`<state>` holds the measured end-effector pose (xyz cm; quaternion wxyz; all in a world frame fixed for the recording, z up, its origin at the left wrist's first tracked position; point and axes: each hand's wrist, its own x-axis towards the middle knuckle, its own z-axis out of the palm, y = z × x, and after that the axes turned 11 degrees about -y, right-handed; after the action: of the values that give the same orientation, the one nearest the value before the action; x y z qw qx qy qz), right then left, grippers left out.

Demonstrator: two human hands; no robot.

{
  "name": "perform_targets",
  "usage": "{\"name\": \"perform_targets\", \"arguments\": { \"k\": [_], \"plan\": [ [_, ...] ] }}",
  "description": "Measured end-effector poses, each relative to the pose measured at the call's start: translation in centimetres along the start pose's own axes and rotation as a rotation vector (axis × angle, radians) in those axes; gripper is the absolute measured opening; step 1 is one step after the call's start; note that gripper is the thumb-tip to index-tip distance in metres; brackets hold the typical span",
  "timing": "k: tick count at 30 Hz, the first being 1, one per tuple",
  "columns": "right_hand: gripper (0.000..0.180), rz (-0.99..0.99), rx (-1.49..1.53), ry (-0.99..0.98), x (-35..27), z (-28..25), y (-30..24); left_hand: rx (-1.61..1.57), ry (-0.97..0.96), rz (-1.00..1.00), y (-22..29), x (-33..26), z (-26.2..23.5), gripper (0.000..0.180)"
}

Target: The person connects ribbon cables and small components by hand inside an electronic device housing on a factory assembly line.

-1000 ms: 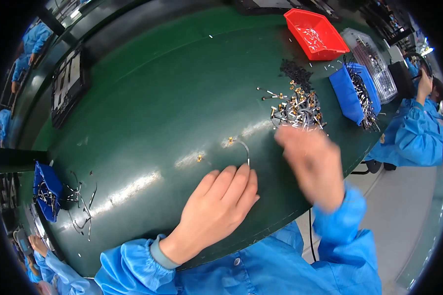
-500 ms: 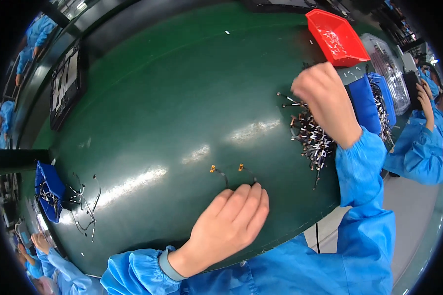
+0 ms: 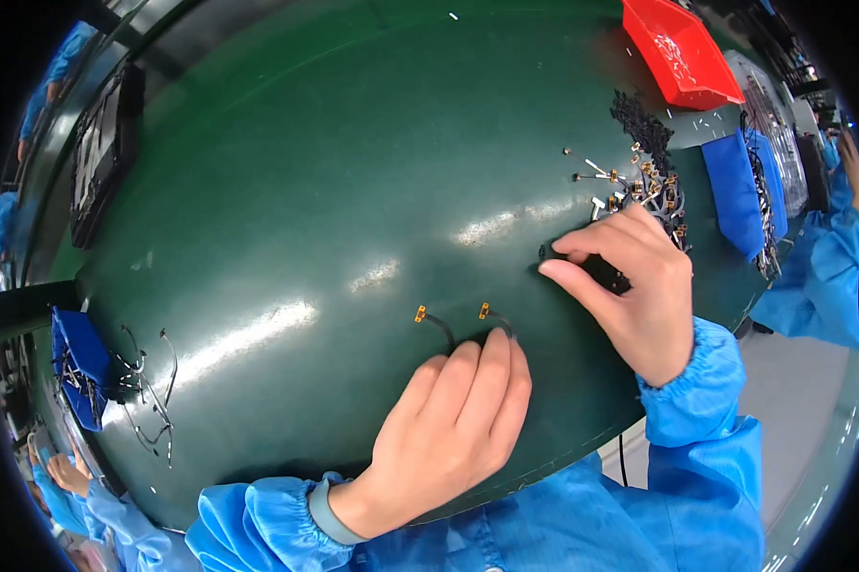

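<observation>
My left hand (image 3: 448, 410) lies near the front edge of the table, fingers held together and pressed over the tails of two short dark cables. Beyond the fingertips show the left cable (image 3: 437, 319) and the right cable (image 3: 497, 315), each with an orange-gold connector end; their other ends are hidden under the hand. My right hand (image 3: 644, 286) is to the right, in front of the cable heap (image 3: 650, 191). Between its thumb and index finger is a tiny black piece (image 3: 543, 253). Behind the cables is a heap of similar small black pieces (image 3: 642, 124).
A red bin (image 3: 710, 97) with white bits stands far right. Nearby are a blue bin (image 3: 729, 191) full of cables and a clear plastic tray (image 3: 768, 119). At left are another blue bin (image 3: 86, 338), loose cables (image 3: 169, 367) and a black-framed panel (image 3: 105, 162). Other people sit at both sides.
My right hand has come from the black heap toward me and the left hand, now with a tiny black piece in its pinch. The left hand stays over the cables. The view has shifted slightly.
</observation>
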<state>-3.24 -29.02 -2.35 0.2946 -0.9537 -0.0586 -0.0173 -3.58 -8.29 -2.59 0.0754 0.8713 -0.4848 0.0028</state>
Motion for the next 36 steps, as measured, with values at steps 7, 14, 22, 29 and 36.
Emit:
{"name": "perform_targets", "arguments": {
  "k": [7, 14, 22, 29, 36],
  "plan": [
    [0.017, -0.148, 0.023, -0.04, 0.8, -0.2, 1.2, 0.046, -0.013, 0.004, -0.1, 1.1, 0.5, 0.029],
    [0.024, -0.068, 0.029, -0.035, 0.6, -1.4, 1.5, -0.005, 0.041, -0.011, 0.3, 1.1, 0.5, 0.023],
    [0.019, -0.139, 0.062, -0.095, 1.3, 0.0, 1.8, 0.011, 0.033, -0.006, 0.6, 1.2, 0.9, 0.018],
    [0.019, -0.326, 0.06, -0.162, 1.2, 0.4, 2.1, 0.031, -0.04, 0.02, 0.5, 1.1, 0.8, 0.023],
    [0.027, -0.507, 0.022, -0.179, 1.9, 0.5, 2.2, 0.035, -0.049, 0.032, 0.0, 0.9, 0.7, 0.03]
  ]
}}
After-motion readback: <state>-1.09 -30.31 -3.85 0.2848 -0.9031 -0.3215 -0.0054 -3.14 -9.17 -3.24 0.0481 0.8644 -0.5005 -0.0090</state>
